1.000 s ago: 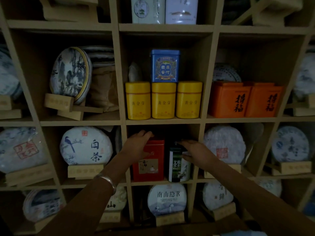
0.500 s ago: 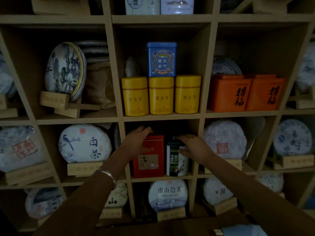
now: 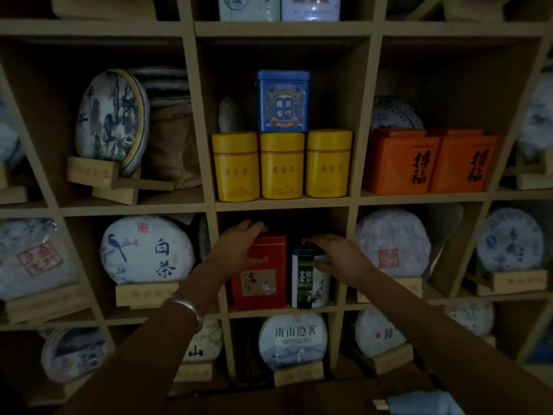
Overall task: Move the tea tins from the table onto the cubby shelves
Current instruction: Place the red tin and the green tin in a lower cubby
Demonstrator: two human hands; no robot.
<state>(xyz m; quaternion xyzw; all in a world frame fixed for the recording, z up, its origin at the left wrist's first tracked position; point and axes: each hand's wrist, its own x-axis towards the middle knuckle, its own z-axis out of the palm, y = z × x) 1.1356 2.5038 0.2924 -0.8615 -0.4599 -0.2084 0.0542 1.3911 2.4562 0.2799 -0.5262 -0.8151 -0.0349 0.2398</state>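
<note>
Little moved since before | left hand (image 3: 239,250) grips red tin (image 3: 259,274) | right hand (image 3: 341,259) grips green tin (image 3: 309,280)

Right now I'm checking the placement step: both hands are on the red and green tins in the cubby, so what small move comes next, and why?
Probably let go and draw both hands back. The red tin and green tin already stand upright side by side on the cubby shelf, with the left hand and right hand only resting over their tops.

tea shop | wooden cubby shelves (image 3: 281,205) | wrapped tea cakes (image 3: 147,250) on stands | labelled tins (image 3: 282,166)
</note>
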